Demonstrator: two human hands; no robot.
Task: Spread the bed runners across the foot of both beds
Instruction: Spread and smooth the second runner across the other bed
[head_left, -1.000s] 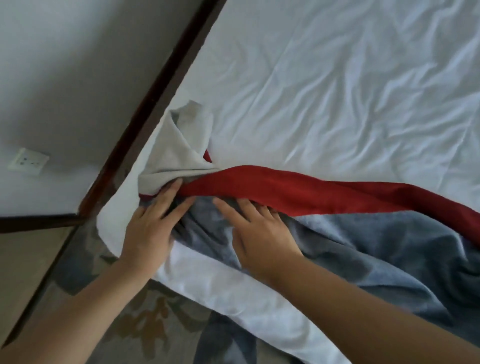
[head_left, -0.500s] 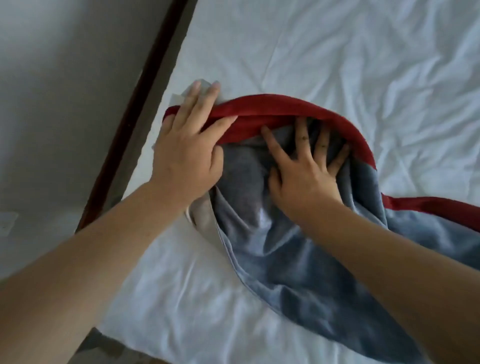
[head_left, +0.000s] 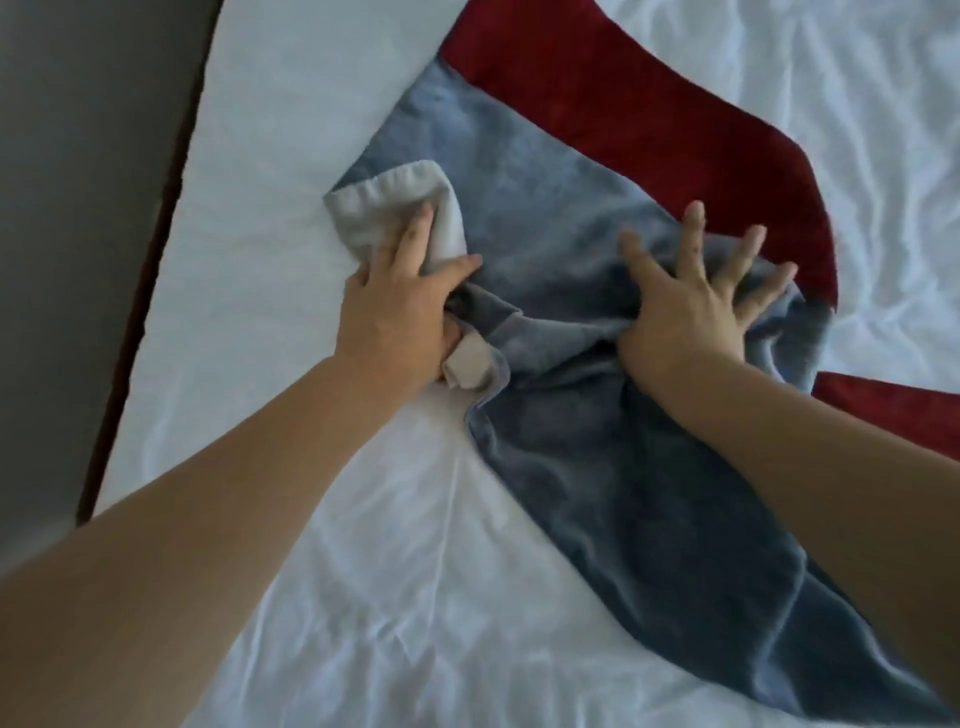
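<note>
Beneath L hand (head_left: 395, 312) (gripping) & R hand (head_left: 691, 306), bed runner (head_left: 623, 493) lies bunched.

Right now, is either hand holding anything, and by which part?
The left hand grips the bed runner by its turned-over pale corner, bunched under the palm. The right hand holds nothing; its spread fingers only press on the blue part.

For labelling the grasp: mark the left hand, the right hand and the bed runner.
left hand (head_left: 400, 317): head view, back of the hand.
right hand (head_left: 685, 317): head view, back of the hand.
bed runner (head_left: 623, 114): head view, its red band.
</note>
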